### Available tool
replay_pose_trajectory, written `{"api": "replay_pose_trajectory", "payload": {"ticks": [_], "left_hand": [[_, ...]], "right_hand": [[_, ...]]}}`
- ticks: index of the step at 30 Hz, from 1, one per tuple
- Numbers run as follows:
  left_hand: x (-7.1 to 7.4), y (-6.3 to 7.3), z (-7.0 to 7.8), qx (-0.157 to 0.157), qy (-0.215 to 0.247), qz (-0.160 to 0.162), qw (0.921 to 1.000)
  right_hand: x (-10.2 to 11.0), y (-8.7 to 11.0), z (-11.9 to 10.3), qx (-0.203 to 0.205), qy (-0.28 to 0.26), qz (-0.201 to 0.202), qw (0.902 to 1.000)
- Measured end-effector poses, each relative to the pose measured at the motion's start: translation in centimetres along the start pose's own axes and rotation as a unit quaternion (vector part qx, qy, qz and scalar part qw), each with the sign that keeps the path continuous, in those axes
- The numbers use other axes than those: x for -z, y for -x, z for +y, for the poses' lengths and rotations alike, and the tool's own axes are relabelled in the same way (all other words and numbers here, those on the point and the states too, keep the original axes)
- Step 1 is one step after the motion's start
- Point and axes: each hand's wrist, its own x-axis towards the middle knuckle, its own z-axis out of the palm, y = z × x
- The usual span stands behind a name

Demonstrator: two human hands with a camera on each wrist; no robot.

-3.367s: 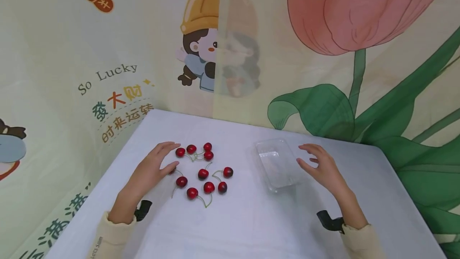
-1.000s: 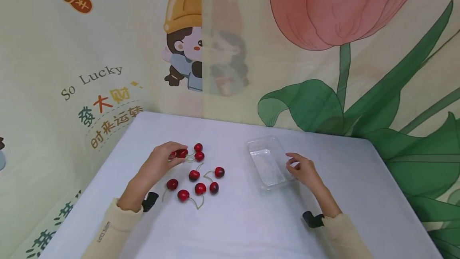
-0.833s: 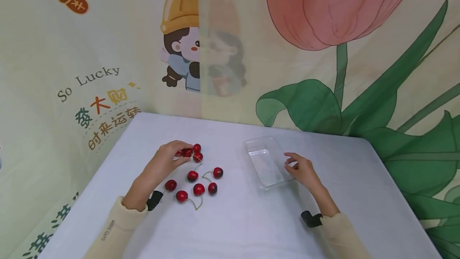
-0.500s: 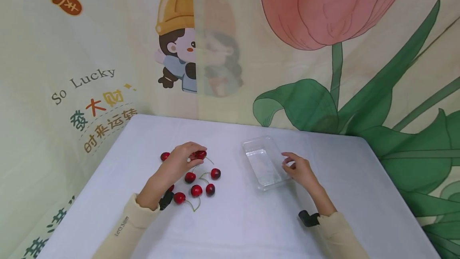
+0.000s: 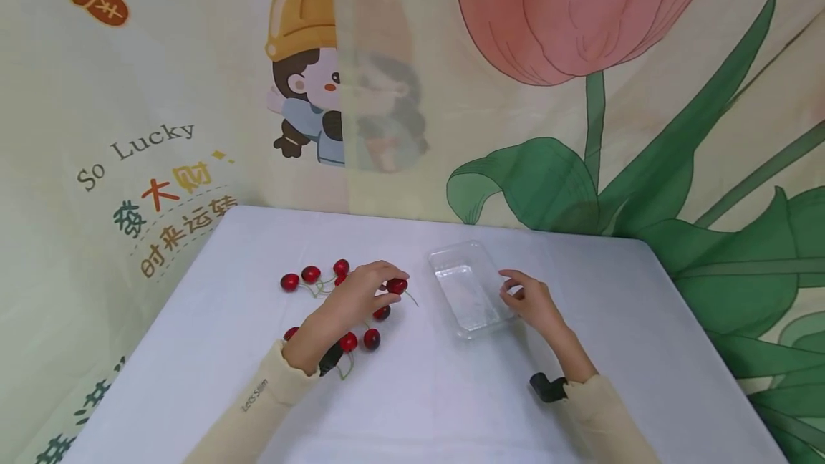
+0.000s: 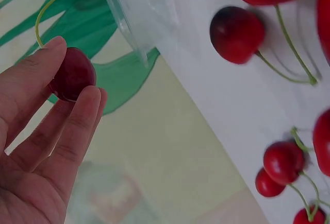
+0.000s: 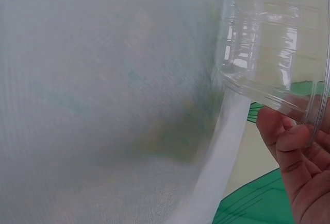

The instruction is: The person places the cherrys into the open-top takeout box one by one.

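Beside the right hand (image 5: 530, 303), a white table (image 5: 451, 407) is covered by the clear plastic tray (image 5: 465, 288), whose near rim is gripped by that hand's curled fingers (image 7: 296, 175). Left of the tray, one cherry (image 5: 397, 286) is pinched (stem trailing) by the left hand (image 5: 351, 301), above loose cherries (image 5: 309, 276).

white table (image 5: 451, 407), cartoon backdrop (image 5: 129, 92), pink tulip print (image 5: 567, 13)
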Motion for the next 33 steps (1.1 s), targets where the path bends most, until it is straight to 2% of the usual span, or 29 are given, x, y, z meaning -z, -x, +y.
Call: {"api": "replay_pose_trajectory", "payload": {"ticks": [5,11,21,28,33], "left_hand": [[-1.0,-1.1,0.9,-0.028,0.012,-0.016,0.9994],[-1.6,-2.3,1.9,-0.048,0.038,-0.021,0.9979],[-2.6,-4.5,3.1,-0.107,0.040,-0.035,0.9928],[-3.6,-6.1,4.1,-0.132,0.028,-0.055,0.9893],[-4.5,-7.0,4.8,-0.124,0.022,-0.084,0.9885]], "right_hand": [[-0.1,0.0,0.0,-0.006,-0.002,-0.001,1.0000],[-0.1,-0.1,0.3,-0.003,0.000,-0.004,1.0000],[-0.2,-0.2,0.1,-0.007,-0.004,0.000,1.0000],[-0.3,-0.2,-0.2,-0.024,0.001,-0.004,0.9997],[-0.3,-0.2,-0.2,-0.031,0.004,-0.005,0.9995]]}}
